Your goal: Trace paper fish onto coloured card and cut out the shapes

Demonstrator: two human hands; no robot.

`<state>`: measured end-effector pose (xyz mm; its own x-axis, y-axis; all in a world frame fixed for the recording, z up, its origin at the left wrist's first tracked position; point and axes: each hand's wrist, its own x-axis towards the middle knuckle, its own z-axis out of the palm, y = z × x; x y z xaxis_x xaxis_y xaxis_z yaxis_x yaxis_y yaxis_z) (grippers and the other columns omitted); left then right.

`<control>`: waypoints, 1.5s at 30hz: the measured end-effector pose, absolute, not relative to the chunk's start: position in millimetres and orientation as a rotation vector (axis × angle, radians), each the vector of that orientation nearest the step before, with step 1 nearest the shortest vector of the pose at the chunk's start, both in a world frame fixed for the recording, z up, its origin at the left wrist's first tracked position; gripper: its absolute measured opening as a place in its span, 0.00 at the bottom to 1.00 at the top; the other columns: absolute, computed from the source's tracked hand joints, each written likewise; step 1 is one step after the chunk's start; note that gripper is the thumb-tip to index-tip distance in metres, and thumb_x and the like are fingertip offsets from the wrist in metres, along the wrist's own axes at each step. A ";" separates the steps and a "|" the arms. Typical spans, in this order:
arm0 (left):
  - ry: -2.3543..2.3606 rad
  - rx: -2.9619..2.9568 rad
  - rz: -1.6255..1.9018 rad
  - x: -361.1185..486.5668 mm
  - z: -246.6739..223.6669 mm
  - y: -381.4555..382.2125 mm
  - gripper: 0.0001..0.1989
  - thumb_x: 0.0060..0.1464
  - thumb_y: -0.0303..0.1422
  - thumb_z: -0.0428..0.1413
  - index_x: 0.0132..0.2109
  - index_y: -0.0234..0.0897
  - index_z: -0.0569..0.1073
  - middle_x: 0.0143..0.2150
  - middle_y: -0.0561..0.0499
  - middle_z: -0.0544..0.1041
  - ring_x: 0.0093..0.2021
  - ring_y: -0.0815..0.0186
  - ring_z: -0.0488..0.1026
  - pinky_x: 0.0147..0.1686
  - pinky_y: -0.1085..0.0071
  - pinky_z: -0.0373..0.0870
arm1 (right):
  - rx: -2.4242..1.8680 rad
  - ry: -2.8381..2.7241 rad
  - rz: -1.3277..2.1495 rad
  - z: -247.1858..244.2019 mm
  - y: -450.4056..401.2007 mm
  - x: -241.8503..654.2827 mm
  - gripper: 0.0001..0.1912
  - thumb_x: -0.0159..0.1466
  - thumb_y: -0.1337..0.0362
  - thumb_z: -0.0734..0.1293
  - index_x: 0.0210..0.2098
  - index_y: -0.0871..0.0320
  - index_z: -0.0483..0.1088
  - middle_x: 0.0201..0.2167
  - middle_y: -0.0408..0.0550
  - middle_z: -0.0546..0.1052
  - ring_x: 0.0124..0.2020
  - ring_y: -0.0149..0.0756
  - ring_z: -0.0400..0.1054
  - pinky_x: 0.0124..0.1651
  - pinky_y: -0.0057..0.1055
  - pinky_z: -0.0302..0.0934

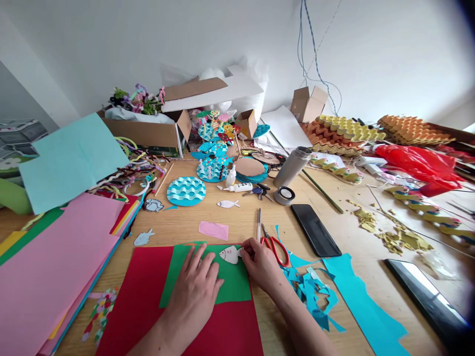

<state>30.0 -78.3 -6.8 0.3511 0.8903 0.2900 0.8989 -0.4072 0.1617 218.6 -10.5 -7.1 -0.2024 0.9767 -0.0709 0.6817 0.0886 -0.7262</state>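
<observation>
A green sheet (pixel 233 287) lies on a larger red sheet (pixel 126 296) in front of me. My left hand (pixel 198 282) rests flat on the green sheet, fingers spread. On that sheet's upper part is a white paper fish (pixel 230 254); my right hand (pixel 259 259) pinches its tail end. Just right of that hand are red-handled scissors (pixel 275 247) and a pen (pixel 259 225). Beyond the sheets lie a pink paper piece (pixel 213 230), another white fish (pixel 228 203) and a pale blue fish (pixel 144 237).
Coloured paper is stacked at left (pixel 63 247). Blue scraps (pixel 311 291) and a black phone (pixel 315 230) lie at right. A metal flask (pixel 292 167), glue bottle (pixel 239 187) and wavy blue disc (pixel 186 191) stand or lie farther back. Egg trays (pixel 343 131) are back right.
</observation>
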 end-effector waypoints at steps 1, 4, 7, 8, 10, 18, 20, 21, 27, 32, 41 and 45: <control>-1.673 -2.569 -0.531 31.5 -6.4 -78.5 0.12 0.58 0.33 0.53 0.47 0.37 0.74 0.53 0.46 0.75 0.60 0.50 0.65 0.58 0.48 0.64 | -1.625 -1.938 0.901 -7.2 -10.5 218.6 0.04 0.60 0.64 0.59 0.32 0.55 0.64 0.26 0.46 0.75 0.28 0.37 0.71 0.30 0.29 0.58; -1.587 -2.628 -0.494 37.1 -6.5 -79.6 0.18 0.59 0.36 0.53 0.56 0.39 0.70 0.59 0.49 0.71 0.62 0.50 0.62 0.58 0.48 0.63 | -1.607 -1.940 0.897 -8.6 -10.8 218.6 0.04 0.61 0.64 0.59 0.33 0.56 0.64 0.26 0.46 0.75 0.28 0.36 0.70 0.30 0.29 0.58; -1.559 -2.675 -0.441 40.4 -10.3 -80.6 0.21 0.60 0.39 0.52 0.58 0.39 0.68 0.62 0.49 0.68 0.62 0.52 0.62 0.59 0.50 0.63 | -1.603 -1.950 0.883 -10.6 -11.3 218.3 0.05 0.61 0.64 0.59 0.33 0.56 0.64 0.26 0.46 0.75 0.28 0.37 0.70 0.31 0.29 0.58; -1.564 -2.680 -0.427 40.8 -12.1 -80.8 0.21 0.60 0.39 0.52 0.59 0.39 0.68 0.62 0.48 0.68 0.62 0.52 0.62 0.59 0.50 0.63 | -1.608 -1.953 0.875 -11.0 -11.5 218.3 0.05 0.61 0.64 0.59 0.33 0.56 0.64 0.26 0.47 0.75 0.28 0.37 0.70 0.31 0.29 0.58; -1.578 -2.684 -0.412 40.6 -15.5 -80.8 0.22 0.60 0.39 0.52 0.59 0.39 0.68 0.62 0.47 0.67 0.62 0.52 0.62 0.58 0.50 0.63 | -1.615 -1.954 0.877 -10.8 -11.5 218.7 0.06 0.61 0.63 0.59 0.33 0.57 0.65 0.26 0.47 0.75 0.29 0.38 0.70 0.31 0.30 0.57; -1.570 -2.695 -0.405 38.2 -16.4 -79.3 0.22 0.60 0.38 0.52 0.60 0.39 0.67 0.63 0.49 0.66 0.62 0.53 0.62 0.58 0.51 0.63 | -1.658 -2.004 0.921 1.0 -10.8 232.1 0.05 0.59 0.65 0.63 0.36 0.56 0.65 0.25 0.44 0.75 0.29 0.38 0.70 0.31 0.30 0.57; -1.549 -2.693 -0.386 38.3 -15.4 -79.4 0.22 0.60 0.37 0.53 0.60 0.39 0.66 0.64 0.49 0.66 0.62 0.53 0.62 0.57 0.51 0.64 | -1.666 -2.063 0.965 4.0 -11.9 234.3 0.06 0.57 0.67 0.66 0.33 0.55 0.63 0.25 0.42 0.75 0.29 0.37 0.70 0.30 0.30 0.56; -1.537 -2.691 -0.369 38.4 -15.2 -79.4 0.22 0.59 0.36 0.53 0.60 0.38 0.66 0.64 0.49 0.65 0.62 0.53 0.62 0.57 0.51 0.64 | -1.666 -2.084 0.989 5.3 -12.5 234.7 0.08 0.56 0.68 0.67 0.33 0.55 0.63 0.25 0.42 0.75 0.28 0.37 0.70 0.30 0.29 0.56; -1.497 -2.686 -0.306 38.1 -17.1 -79.1 0.24 0.58 0.35 0.54 0.61 0.36 0.65 0.65 0.48 0.64 0.62 0.51 0.62 0.57 0.50 0.63 | -1.646 -2.136 1.007 8.6 -14.4 233.0 0.09 0.57 0.70 0.67 0.37 0.55 0.65 0.25 0.41 0.75 0.30 0.37 0.70 0.32 0.29 0.56; -1.489 -2.681 -0.298 37.3 -18.1 -78.6 0.24 0.58 0.35 0.54 0.61 0.36 0.65 0.64 0.47 0.65 0.62 0.51 0.62 0.57 0.50 0.64 | -1.649 -2.155 0.931 5.7 -13.9 232.5 0.06 0.59 0.70 0.66 0.37 0.57 0.71 0.29 0.45 0.74 0.30 0.36 0.69 0.33 0.29 0.58; -1.501 -2.631 -0.316 38.9 -19.7 -80.4 0.24 0.59 0.36 0.53 0.61 0.35 0.64 0.63 0.47 0.67 0.62 0.52 0.62 0.58 0.52 0.61 | -1.648 -2.224 0.875 9.5 -16.6 231.7 0.08 0.61 0.68 0.66 0.39 0.58 0.76 0.32 0.47 0.75 0.32 0.35 0.69 0.35 0.28 0.59; -1.501 -2.622 -0.284 40.0 -20.0 -80.4 0.24 0.59 0.37 0.52 0.62 0.37 0.64 0.64 0.48 0.66 0.62 0.52 0.61 0.58 0.51 0.60 | -1.648 -2.232 0.882 12.0 -16.8 231.6 0.08 0.62 0.68 0.66 0.39 0.58 0.76 0.33 0.47 0.75 0.32 0.35 0.70 0.35 0.28 0.59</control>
